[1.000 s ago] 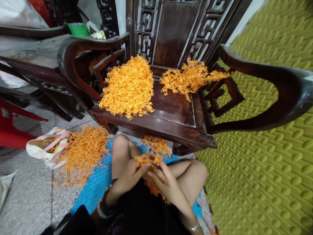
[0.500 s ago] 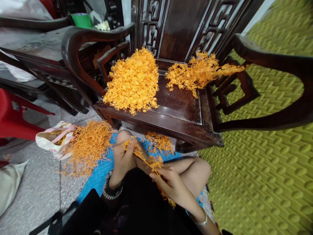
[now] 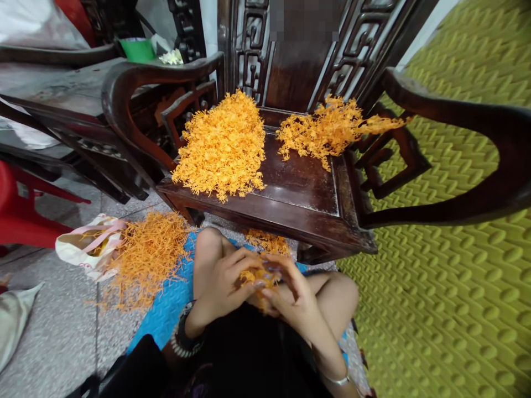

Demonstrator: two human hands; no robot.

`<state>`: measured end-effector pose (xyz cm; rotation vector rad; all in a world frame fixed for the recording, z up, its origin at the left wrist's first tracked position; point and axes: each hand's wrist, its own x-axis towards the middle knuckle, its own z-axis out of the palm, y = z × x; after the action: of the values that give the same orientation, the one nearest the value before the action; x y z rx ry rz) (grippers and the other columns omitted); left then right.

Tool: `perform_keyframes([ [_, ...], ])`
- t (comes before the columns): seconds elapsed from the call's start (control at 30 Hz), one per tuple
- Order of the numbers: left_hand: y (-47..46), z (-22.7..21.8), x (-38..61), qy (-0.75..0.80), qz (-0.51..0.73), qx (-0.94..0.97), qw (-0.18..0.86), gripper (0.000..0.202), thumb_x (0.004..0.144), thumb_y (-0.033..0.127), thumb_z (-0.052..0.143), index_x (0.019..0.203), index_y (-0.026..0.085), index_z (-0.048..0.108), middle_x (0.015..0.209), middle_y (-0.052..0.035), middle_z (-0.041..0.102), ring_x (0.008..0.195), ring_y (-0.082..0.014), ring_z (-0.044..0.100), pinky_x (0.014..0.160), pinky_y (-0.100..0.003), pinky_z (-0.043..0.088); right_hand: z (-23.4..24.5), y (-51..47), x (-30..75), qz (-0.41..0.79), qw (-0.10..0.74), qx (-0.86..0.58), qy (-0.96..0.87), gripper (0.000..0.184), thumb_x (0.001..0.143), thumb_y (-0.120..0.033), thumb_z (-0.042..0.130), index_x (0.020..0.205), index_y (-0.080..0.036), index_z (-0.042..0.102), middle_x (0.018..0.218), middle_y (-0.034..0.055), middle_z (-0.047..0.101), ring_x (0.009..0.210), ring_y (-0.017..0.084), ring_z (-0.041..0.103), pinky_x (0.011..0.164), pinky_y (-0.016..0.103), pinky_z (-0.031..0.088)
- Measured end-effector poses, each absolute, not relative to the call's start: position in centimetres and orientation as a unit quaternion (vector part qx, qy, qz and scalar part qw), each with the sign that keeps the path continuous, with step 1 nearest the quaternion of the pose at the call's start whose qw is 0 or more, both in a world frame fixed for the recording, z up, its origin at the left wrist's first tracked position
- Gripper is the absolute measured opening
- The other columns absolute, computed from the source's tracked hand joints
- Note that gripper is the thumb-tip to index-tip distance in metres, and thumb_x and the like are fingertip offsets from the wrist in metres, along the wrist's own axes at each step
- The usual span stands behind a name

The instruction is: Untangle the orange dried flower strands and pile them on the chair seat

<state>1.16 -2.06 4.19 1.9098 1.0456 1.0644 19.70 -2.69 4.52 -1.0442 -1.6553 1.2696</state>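
Note:
My left hand (image 3: 222,284) and my right hand (image 3: 297,298) meet above my crossed legs. Between their curled fingers is a small bunch of frilly orange strands (image 3: 258,276), partly hidden by the fingers and a little blurred. Both hands grip it, thumbs towards each other. Just ahead, on the seat of a dark wooden chair (image 3: 298,182), lies a big heap of yellow-orange frilly pieces (image 3: 222,149). To its right a looser frilly bunch (image 3: 326,127) trails over the chair's side. A pile of thin, straight orange strands (image 3: 155,257) spreads on the floor at my left.
Beside the floor pile a white cloth bag (image 3: 87,249) lies with its mouth open. More orange pieces (image 3: 267,241) are under the chair's front edge. A red stool (image 3: 25,210) stands left; yellow textured matting (image 3: 440,309) covers the right. I sit on a blue mat (image 3: 166,304).
My hands have come together. The orange strand that stretched between them is now bunched up between the fingers of both. The view has tilted slightly.

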Motion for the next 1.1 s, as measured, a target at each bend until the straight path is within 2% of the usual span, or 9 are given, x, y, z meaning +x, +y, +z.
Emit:
perform_keyframes([
  [0.13,-2.2,4.3,1.9,0.431,0.448,0.708,0.334,0.025,0.097,0.038,0.041,0.094,0.019,0.056,0.091,-0.0063,0.057,0.088,-0.0193,0.055,0.079,-0.032,0.045,4.1,-3.0,18.0,0.52,0.357,-0.395,-0.668,0.042,0.092,-0.028,0.056,0.133,-0.024,0.048,0.124,0.0081,0.061,0.113,0.022,0.058,0.097,0.034,0.047],
  [0.23,-2.0,4.1,1.9,0.462,0.481,0.665,0.337,0.021,0.096,0.034,0.046,0.085,0.019,0.057,0.088,-0.0046,0.056,0.086,-0.0176,0.055,0.079,-0.031,0.045,3.6,-2.6,17.6,0.524,0.341,-0.409,-0.664,0.032,0.091,-0.032,0.056,0.121,-0.02,0.057,0.094,0.0048,0.068,0.082,0.018,0.064,0.073,0.027,0.052],
  [0.33,-1.7,3.8,1.5,0.451,0.494,0.647,0.366,0.023,0.093,0.033,0.054,0.079,0.019,0.065,0.086,-0.0043,0.059,0.082,-0.0162,0.056,0.075,-0.03,0.046,3.4,-1.7,17.7,0.509,0.312,-0.43,-0.678,0.025,0.087,-0.039,0.061,0.097,-0.017,0.066,0.068,0.0001,0.061,0.054,0.012,0.051,0.05,0.024,0.042],
  [0.53,-1.4,3.3,0.9,0.44,0.495,0.671,0.334,0.024,0.089,0.038,0.06,0.08,0.022,0.075,0.081,-0.0058,0.066,0.086,-0.0208,0.056,0.081,-0.038,0.045,3.8,-1.0,17.1,0.393,0.353,-0.396,-0.751,0.022,0.085,-0.041,0.065,0.075,-0.021,0.07,0.078,0.005,0.06,0.079,0.021,0.056,0.073,0.036,0.046],
  [0.7,-1.5,3.4,0.5,0.443,0.533,0.648,0.315,0.02,0.09,0.033,0.06,0.082,0.021,0.075,0.079,-0.0036,0.07,0.08,-0.0183,0.061,0.075,-0.034,0.048,4.9,-1.7,16.1,0.396,0.383,-0.373,-0.746,0.024,0.093,-0.033,0.055,0.073,-0.022,0.065,0.104,0.008,0.06,0.102,0.024,0.054,0.09,0.041,0.043],
  [0.83,-1.4,5.2,-3.6,0.543,0.719,0.422,0.101,0.031,0.096,0.031,0.05,0.076,0.018,0.07,0.073,0.0012,0.067,0.068,-0.0123,0.058,0.068,-0.029,0.046,4.9,-2.3,16.7,0.446,0.381,-0.354,-0.728,0.032,0.096,-0.034,0.05,0.068,-0.021,0.058,0.085,0.0053,0.062,0.085,0.02,0.057,0.083,0.038,0.043],
  [0.9,-1.4,6.5,-6.3,0.522,0.791,0.319,0.013,0.029,0.098,0.03,0.046,0.084,0.017,0.069,0.077,0.0013,0.066,0.071,-0.0119,0.059,0.073,-0.03,0.046,4.6,-2.5,17.4,0.484,0.388,-0.36,-0.697,0.034,0.097,-0.035,0.048,0.068,-0.021,0.058,0.086,0.0055,0.063,0.084,0.02,0.058,0.084,0.037,0.044],
  [1.0,-1.8,7.4,-7.8,0.468,0.813,0.344,0.042,0.022,0.094,0.03,0.052,0.104,0.016,0.067,0.069,0.0017,0.06,0.066,-0.0122,0.056,0.072,-0.03,0.047,4.0,-2.6,18.1,0.51,0.417,-0.397,-0.639,0.034,0.096,-0.038,0.049,0.07,-0.021,0.062,0.099,0.0065,0.064,0.095,0.022,0.058,0.091,0.036,0.043],
  [1.1,-2.6,6.3,-5.3,0.476,0.749,0.428,0.172,0.027,0.094,0.04,0.051,0.104,0.02,0.066,0.06,0.0033,0.044,0.057,-0.0112,0.045,0.062,-0.025,0.045,4.0,-2.5,17.8,0.499,0.456,-0.417,-0.607,0.031,0.095,-0.039,0.05,0.076,-0.022,0.069,0.106,0.0064,0.062,0.102,0.023,0.057,0.093,0.035,0.043],
])
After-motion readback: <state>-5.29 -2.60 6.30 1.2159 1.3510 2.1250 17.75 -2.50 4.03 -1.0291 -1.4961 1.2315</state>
